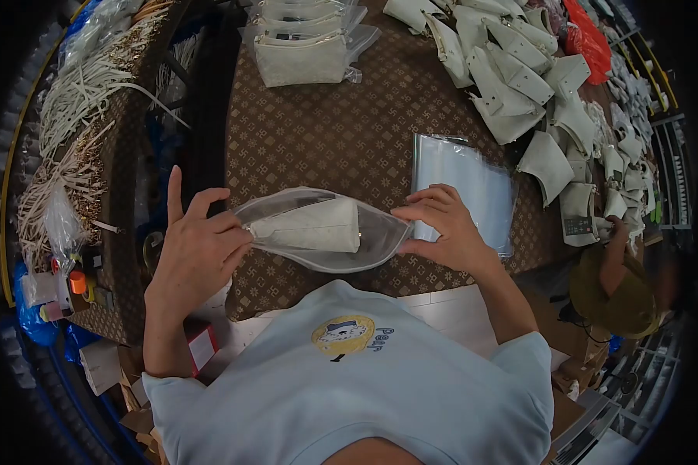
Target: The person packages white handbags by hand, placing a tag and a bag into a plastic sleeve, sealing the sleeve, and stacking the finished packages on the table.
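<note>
A clear plastic bag (318, 261) is stretched between my two hands above the patterned tabletop, its mouth spread apart. Inside it lies a small cream handbag (322, 225). At the left end of the plastic, my left hand (198, 252) pinches the edge with thumb and fingers, the index finger raised. My right hand (448, 229) grips the opposite end between thumb and fingers. Just beyond my right hand is a stack of flat clear plastic bags (473, 186), partly covered by that hand.
Several bagged cream handbags (298, 62) stand in a row at the table's far side. A heap of unbagged handbags (512, 77) covers the right. Bundled straps (74, 132) lie on a left surface. Another person (614, 287) is at the right edge.
</note>
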`<move>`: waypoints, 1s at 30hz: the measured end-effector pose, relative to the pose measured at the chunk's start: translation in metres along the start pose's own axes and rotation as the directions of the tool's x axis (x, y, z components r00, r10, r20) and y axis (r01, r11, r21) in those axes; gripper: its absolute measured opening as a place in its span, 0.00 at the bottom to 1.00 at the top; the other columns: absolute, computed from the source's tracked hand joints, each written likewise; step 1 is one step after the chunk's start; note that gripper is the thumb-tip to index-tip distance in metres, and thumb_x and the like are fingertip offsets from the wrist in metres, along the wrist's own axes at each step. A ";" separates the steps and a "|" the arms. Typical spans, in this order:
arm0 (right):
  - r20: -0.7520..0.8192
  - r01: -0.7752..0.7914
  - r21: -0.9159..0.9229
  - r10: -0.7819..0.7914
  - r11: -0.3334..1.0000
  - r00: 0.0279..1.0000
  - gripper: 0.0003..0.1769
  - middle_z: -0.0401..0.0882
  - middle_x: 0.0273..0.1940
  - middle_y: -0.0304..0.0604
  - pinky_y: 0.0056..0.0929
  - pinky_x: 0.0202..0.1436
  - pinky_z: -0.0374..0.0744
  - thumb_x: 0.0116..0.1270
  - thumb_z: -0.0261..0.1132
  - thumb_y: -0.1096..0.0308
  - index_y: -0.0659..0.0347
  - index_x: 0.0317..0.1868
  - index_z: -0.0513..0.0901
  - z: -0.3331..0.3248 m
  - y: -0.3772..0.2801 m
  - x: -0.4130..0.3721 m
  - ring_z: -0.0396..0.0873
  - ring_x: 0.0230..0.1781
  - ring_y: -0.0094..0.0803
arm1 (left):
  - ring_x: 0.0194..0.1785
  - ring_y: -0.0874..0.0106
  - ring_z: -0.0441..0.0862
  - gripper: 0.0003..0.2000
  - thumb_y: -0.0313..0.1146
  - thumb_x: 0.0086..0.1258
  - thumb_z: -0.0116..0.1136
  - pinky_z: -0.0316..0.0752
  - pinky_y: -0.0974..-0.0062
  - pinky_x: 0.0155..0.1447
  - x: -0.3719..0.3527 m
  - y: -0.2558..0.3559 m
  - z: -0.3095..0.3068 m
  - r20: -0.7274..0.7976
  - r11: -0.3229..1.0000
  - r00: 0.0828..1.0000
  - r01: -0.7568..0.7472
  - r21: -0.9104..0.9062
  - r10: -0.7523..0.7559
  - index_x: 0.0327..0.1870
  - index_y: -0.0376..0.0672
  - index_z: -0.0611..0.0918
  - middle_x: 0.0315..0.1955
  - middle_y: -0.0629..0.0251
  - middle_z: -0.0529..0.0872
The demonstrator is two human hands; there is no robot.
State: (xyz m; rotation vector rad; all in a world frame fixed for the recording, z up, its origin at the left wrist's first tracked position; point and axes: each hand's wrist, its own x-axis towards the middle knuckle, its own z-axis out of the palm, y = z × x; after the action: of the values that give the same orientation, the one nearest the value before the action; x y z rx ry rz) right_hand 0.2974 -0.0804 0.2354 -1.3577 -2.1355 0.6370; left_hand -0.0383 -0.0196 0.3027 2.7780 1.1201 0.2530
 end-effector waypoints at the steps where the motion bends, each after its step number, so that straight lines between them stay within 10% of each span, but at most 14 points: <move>1: -0.031 -0.003 -0.013 0.002 1.000 1.000 0.19 0.82 0.38 0.33 0.37 0.59 0.67 0.47 0.75 0.59 0.50 0.41 0.84 0.002 -0.004 0.001 0.74 0.51 0.35 | 0.55 0.67 0.74 0.01 0.31 0.54 0.64 0.37 0.43 0.75 0.000 0.000 0.000 -0.007 1.000 1.000 -0.005 0.000 0.005 0.26 0.47 0.87 0.25 0.74 0.83; 30: -0.173 0.137 -0.158 -0.164 0.978 0.971 0.07 0.80 0.29 0.33 0.40 0.57 0.70 0.50 0.73 0.69 0.54 0.29 0.83 0.008 0.015 0.001 0.78 0.43 0.30 | 0.56 0.63 0.75 0.01 0.28 0.52 0.65 0.38 0.45 0.75 -0.007 -0.002 -0.003 -0.051 0.998 0.997 0.058 -0.034 -0.059 0.24 0.46 0.84 0.27 0.72 0.84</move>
State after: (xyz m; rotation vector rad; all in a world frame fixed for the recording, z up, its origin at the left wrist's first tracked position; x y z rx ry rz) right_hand 0.3024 -0.0741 0.2201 -1.2590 -2.1408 0.2871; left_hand -0.0454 -0.0225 0.3050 2.7200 1.1960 0.3360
